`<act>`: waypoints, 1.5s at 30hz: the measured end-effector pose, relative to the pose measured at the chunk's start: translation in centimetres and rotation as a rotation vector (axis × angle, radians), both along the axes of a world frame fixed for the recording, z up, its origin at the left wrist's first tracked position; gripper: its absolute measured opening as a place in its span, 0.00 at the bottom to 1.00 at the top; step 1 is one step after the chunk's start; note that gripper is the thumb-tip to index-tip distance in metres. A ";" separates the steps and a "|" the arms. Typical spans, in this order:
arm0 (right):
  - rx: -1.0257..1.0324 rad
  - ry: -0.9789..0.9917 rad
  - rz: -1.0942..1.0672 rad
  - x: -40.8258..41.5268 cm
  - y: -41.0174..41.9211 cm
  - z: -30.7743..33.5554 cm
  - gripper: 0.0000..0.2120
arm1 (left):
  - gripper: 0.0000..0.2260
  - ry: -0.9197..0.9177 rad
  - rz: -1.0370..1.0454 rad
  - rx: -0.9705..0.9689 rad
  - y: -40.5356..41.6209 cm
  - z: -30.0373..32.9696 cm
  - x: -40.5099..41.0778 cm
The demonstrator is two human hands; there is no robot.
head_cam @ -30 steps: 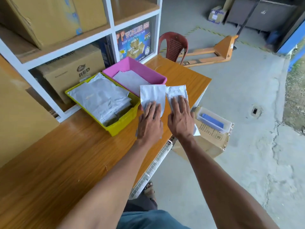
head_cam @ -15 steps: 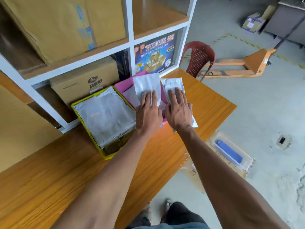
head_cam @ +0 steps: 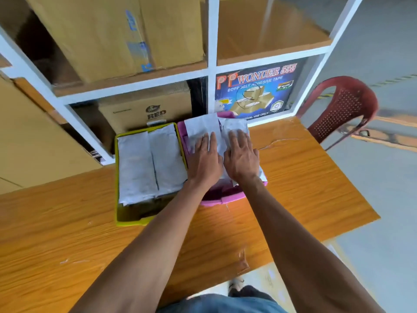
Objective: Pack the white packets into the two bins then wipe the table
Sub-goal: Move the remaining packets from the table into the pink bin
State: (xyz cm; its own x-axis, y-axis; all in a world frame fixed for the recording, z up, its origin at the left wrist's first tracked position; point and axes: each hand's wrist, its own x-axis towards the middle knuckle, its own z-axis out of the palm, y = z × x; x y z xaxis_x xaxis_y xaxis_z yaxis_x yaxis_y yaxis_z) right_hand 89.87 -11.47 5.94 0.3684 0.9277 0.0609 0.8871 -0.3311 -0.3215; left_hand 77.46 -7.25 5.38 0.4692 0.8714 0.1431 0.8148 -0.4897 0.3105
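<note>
White packets (head_cam: 203, 127) lie under both flat hands — I see the left hand (head_cam: 204, 159) and right hand (head_cam: 242, 158) pressing them into the pink bin (head_cam: 225, 196). More fill the yellow bin (head_cam: 130, 220) beside it.

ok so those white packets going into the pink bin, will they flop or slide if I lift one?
The flat white packets probably flop: they look thin and creased under the left hand and right hand. Likely light. Possibly slippery, since their surface looks smooth. They overhang the pink plastic bin.

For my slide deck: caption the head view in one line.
Both hands, left hand and right hand, press white packets flat into the pink bin beside the filled yellow bin.
</note>
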 end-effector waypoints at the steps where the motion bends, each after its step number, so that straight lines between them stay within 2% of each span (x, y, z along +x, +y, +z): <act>1: -0.014 0.014 0.024 0.4 0.4 -0.2 0.30 | 0.30 0.003 0.028 -0.025 0.0 0.0 0.5; 11: -0.096 -0.025 0.226 1.8 3.3 -2.2 0.34 | 0.27 0.099 0.211 -0.124 1.5 -1.9 2.1; 19: -0.212 -0.001 0.284 2.1 4.5 -5.2 0.36 | 0.28 0.184 0.189 -0.245 2.1 -4.3 2.5; 23: -0.052 0.002 0.275 2.3 5.2 -5.6 0.26 | 0.26 0.124 0.217 -0.150 2.4 -4.6 2.9; 26: 0.020 0.053 0.294 2.6 6.4 -6.8 0.32 | 0.29 0.084 0.215 -0.132 2.8 -5.1 3.0; 28: -0.042 0.080 0.366 3.2 7.2 -8.1 0.35 | 0.30 0.085 0.200 -0.171 3.3 -5.8 3.0; 32: -0.175 0.037 0.453 4.0 7.4 -10.2 0.35 | 0.29 0.170 0.182 -0.281 3.5 -7.6 2.6; 34: -0.141 0.033 0.438 3.9 7.1 -10.2 0.36 | 0.29 0.187 0.177 -0.240 3.4 -7.8 2.5; 37: -0.044 0.115 0.353 3.6 7.2 -8.8 0.29 | 0.30 0.149 0.181 -0.113 3.4 -7.2 2.5; 39: 0.060 0.124 0.361 3.6 7.7 -8.6 0.29 | 0.31 0.098 0.178 -0.065 3.7 -7.1 2.6; 41: 0.128 0.110 0.398 3.9 8.4 -9.0 0.31 | 0.31 0.066 0.190 -0.048 4.4 -7.0 3.0; 45: 0.161 0.154 0.420 4.3 9.6 -11.1 0.29 | 0.32 0.078 0.207 -0.068 5.9 -8.8 3.2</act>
